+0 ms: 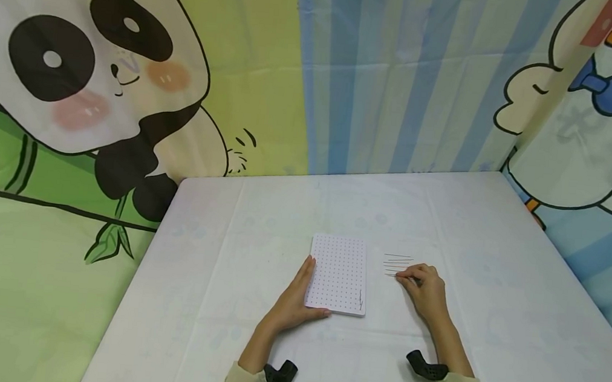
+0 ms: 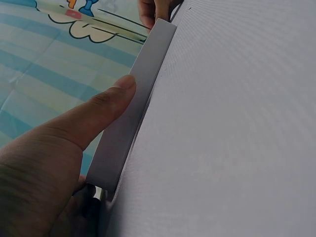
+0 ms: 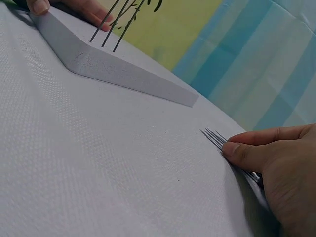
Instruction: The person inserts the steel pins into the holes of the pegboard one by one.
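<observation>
A white block with a grid of small dark holes [image 1: 338, 273] lies flat on the white-covered table. My left hand [image 1: 291, 302] steadies it, straight fingers along its left side and thumb against its near edge. Several thin dark rods [image 3: 129, 25] stand upright in the block, grouped at its near right corner. To the block's right, more loose thin rods [image 1: 396, 266] lie roughly parallel on the cloth. At the nearest of them, my right hand [image 1: 428, 291] pinches a rod between thumb and forefinger. In the right wrist view, the thumb [image 3: 239, 152] overlaps the bunched rods.
The table's white cloth [image 1: 260, 211] stretches out around the block and rods. Behind the table hangs a printed curtain with a panda [image 1: 125, 66] and blue stripes [image 1: 428, 74]. Each wrist carries a black camera mount [image 1: 426, 366].
</observation>
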`<action>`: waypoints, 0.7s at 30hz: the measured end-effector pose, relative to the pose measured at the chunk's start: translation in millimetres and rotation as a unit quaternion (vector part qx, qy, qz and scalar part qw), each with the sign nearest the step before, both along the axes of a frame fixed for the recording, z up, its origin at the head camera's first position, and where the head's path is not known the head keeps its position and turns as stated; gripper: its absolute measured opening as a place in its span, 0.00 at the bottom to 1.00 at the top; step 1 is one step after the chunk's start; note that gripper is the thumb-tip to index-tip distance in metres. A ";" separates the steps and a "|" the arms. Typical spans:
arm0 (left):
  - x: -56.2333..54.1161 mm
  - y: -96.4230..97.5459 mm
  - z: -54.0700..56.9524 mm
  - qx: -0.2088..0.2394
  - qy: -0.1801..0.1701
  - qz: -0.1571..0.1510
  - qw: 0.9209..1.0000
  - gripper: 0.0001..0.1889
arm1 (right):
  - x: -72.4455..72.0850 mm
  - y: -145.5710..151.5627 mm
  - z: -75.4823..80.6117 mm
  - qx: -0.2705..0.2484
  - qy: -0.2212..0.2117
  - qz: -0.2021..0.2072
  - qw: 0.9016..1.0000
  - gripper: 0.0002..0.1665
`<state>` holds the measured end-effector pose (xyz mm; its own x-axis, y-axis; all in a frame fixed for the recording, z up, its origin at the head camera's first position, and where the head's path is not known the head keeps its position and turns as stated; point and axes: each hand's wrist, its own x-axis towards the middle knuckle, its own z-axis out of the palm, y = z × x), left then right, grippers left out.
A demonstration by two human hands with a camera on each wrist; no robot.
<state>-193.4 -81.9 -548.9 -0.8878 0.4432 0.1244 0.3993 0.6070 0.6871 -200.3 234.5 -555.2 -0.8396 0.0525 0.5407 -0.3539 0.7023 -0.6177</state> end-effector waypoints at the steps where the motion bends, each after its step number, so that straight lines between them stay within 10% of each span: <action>1: -0.1 0.1 -0.1 0.000 0.000 0.000 1.000 0.63 | -0.3 0.0 -0.1 0.001 0.000 -0.002 1.000 0.07; 21: -2.2 0.4 -2.4 0.003 0.000 0.003 1.000 0.64 | -1.6 0.8 -2.6 0.023 -0.012 0.008 1.000 0.05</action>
<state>-195.6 -81.5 -551.4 -0.8903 0.4374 0.1270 0.3958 0.6052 0.6907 -201.8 235.3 -557.8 -0.8526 0.0141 0.5223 -0.3512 0.7246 -0.5929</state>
